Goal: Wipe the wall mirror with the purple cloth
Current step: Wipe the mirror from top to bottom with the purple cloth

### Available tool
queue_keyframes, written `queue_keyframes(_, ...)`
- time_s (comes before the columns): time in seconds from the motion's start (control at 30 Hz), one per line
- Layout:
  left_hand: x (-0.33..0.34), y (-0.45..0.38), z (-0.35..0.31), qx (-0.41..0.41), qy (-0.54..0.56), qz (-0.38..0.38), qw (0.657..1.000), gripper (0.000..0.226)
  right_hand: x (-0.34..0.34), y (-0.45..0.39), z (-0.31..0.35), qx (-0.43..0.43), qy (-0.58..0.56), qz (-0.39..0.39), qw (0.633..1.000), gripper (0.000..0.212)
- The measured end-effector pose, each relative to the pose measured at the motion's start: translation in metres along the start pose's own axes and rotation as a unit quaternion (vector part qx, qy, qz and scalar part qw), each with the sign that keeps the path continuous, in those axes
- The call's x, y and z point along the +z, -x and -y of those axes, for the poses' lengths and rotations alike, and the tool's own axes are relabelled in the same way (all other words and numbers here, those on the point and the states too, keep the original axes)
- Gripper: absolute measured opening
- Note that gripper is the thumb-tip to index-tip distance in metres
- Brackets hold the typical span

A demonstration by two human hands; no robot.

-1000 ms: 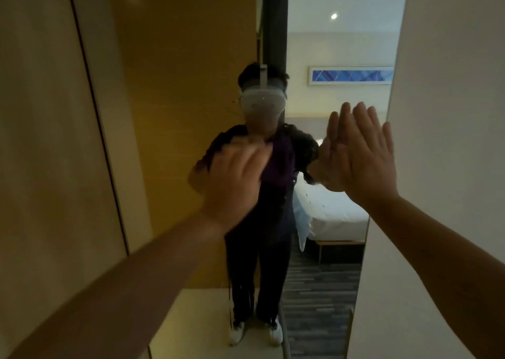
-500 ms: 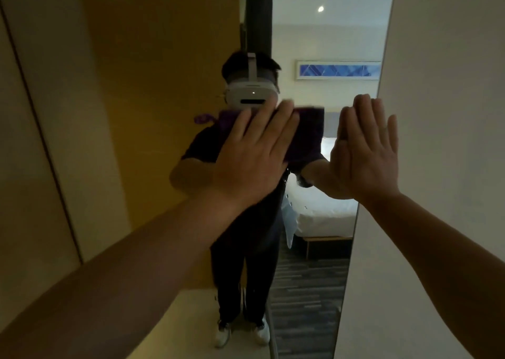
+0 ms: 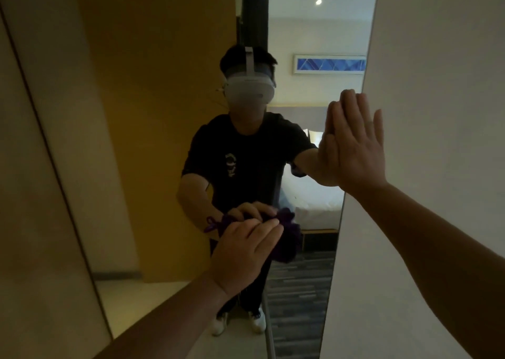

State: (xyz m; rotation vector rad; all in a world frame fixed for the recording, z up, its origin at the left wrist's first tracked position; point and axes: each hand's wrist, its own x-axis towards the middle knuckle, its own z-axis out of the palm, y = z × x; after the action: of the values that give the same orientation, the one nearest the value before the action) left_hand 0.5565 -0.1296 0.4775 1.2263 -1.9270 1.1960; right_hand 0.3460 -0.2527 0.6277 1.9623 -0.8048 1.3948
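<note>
At the left of the frame a beige wall panel bordered the wall mirror. Lower centre, the left hand pressed the bunched purple cloth flat against the glass, fingers together and extended over it. In the reflection, a white bed showed centre right. At right centre, the right hand lay open, palm flat on the mirror's right edge beside the white wall.
</note>
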Motion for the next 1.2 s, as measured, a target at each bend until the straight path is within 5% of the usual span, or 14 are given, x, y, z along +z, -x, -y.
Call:
queue_keyframes(0.2, -0.073, -0.164, 0.038, -0.033, 0.013, -0.151, 0.988, 0.040, -0.030, -0.005, -0.039, 0.135, -0.027, 0.031, 0.990, 0.059)
queue_keyframes(0.4, -0.077, -0.289, 0.066, -0.062, -0.151, -0.076, 0.984, 0.058, -0.010, 0.000, -0.079, 0.140, 0.055, 0.098, 0.984, 0.064)
queue_keyframes(0.67, 0.008, -0.153, -0.018, 0.058, -0.156, -0.026, 0.986, 0.053, 0.012, 0.004, -0.089, 0.123, 0.059, 0.031, 0.990, 0.063)
queue_keyframes(0.87, 0.080, 0.008, -0.076, 0.164, -0.130, 0.115, 0.971, 0.049, 0.005, 0.006, -0.089, 0.117, 0.049, 0.039, 0.991, 0.063)
queue_keyframes(1.2, 0.022, 0.004, -0.066, 0.067, 0.046, 0.097, 0.992, 0.037, -0.037, 0.030, -0.046, 0.173, -0.051, 0.105, 0.978, 0.061)
